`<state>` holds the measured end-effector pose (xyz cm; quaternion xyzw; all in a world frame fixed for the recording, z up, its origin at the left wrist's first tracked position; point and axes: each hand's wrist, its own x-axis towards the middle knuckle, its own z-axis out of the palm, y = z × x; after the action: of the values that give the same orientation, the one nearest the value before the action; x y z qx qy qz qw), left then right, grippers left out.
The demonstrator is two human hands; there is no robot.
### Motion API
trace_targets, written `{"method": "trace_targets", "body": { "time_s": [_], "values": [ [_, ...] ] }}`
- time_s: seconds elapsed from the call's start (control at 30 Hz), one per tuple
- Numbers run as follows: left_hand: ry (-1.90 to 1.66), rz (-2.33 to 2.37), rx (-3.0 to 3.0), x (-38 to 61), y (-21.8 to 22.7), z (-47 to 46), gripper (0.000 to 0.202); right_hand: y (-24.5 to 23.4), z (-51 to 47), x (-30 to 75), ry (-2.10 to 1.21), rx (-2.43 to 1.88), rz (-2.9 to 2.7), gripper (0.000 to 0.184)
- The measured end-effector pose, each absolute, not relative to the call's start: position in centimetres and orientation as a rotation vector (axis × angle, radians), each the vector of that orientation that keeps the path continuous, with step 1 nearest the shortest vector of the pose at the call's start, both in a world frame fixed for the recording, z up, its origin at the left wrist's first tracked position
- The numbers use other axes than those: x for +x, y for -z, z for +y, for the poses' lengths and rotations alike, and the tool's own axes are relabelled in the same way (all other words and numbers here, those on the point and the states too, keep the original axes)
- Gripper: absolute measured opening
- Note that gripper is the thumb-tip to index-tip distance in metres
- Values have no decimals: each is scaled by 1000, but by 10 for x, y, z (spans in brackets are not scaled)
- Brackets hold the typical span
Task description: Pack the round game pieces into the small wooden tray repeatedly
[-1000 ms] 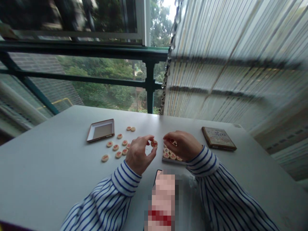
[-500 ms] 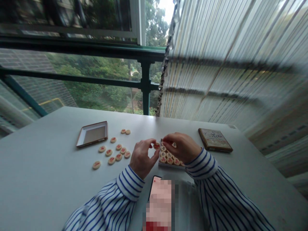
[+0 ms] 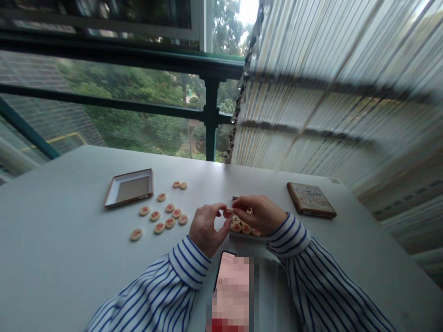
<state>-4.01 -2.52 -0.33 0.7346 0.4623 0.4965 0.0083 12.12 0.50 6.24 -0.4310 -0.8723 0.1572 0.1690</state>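
Note:
Between the thumb and forefinger of my left hand (image 3: 209, 227) is a round Chinese chess piece (image 3: 227, 214) with a red character, held at the left edge of a small box (image 3: 247, 237). Rows of chess pieces (image 3: 245, 229) with red and black characters fill the part of the box that shows. My right hand (image 3: 261, 214) is over the box, its fingers bent together close to the held piece and covering the box's far part. Whether those fingers grip a piece is hidden. Several loose red chess pieces (image 3: 169, 223) lie left of my left hand.
An open box lid (image 3: 114, 199) lies inside-up at the far left. At the right is a closed flat box (image 3: 311, 199) with a printed top. A phone (image 3: 226, 272) rests near me, partly blurred out. Beyond the white table (image 3: 69, 193) are a railing and a string curtain.
My left hand has shifted slightly right with the chess piece, bringing it closer to the box and my right hand. The whole view has tilted a little.

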Motion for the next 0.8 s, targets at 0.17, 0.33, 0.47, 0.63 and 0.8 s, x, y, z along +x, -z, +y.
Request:
{"method": "trace_targets", "body": {
  "time_s": [0.17, 0.33, 0.47, 0.63, 0.8],
  "values": [
    [-1581, 1435, 2300, -40, 3, -26, 22, -62, 3, 118, -511, -1239, -2453, 18],
    [-1584, 1420, 2310, -39, 3, -27, 21, -62, 3, 116, -584, -1225, -2430, 18],
    [-1589, 1420, 2306, -40, 4, -27, 21, -61, 5, 117, -614, -1189, -2407, 17],
    [-1609, 1405, 2301, -40, 5, -26, 22, -59, 6, 117, -709, -1134, -2352, 16],
    [-1620, 1358, 2306, -40, 5, -27, 24, -57, 7, 117, -734, -1107, -2309, 14]
  ]
}}
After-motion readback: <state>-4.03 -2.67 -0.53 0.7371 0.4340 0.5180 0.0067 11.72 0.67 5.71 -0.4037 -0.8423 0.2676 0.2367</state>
